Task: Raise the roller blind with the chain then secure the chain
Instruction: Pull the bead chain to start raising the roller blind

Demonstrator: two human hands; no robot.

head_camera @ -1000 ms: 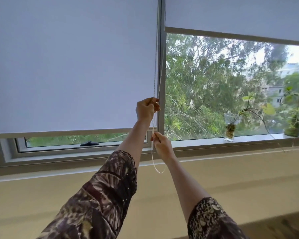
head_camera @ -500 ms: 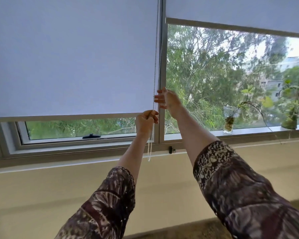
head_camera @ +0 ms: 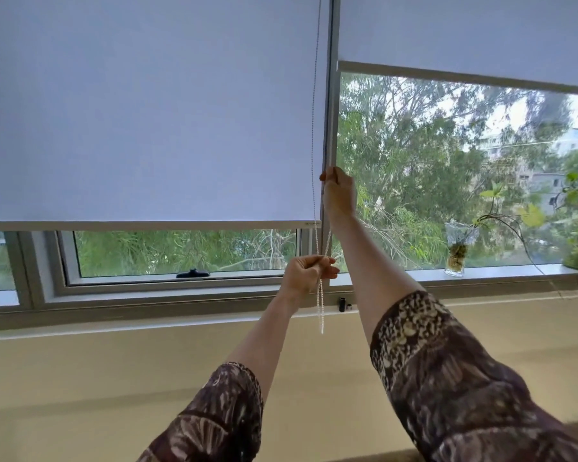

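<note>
White beaded chain: raising step; right hand at 12 o'clock seemingly gripping it, left hand clenching it. Next: pull down.

The person is wearing a top with loose sleeves reaching about the elbow, patterned in dark brown, maroon and cream. The right sleeve is showing a speckled cream band at its hem; the left sleeve is showing feathery streaks.
</note>
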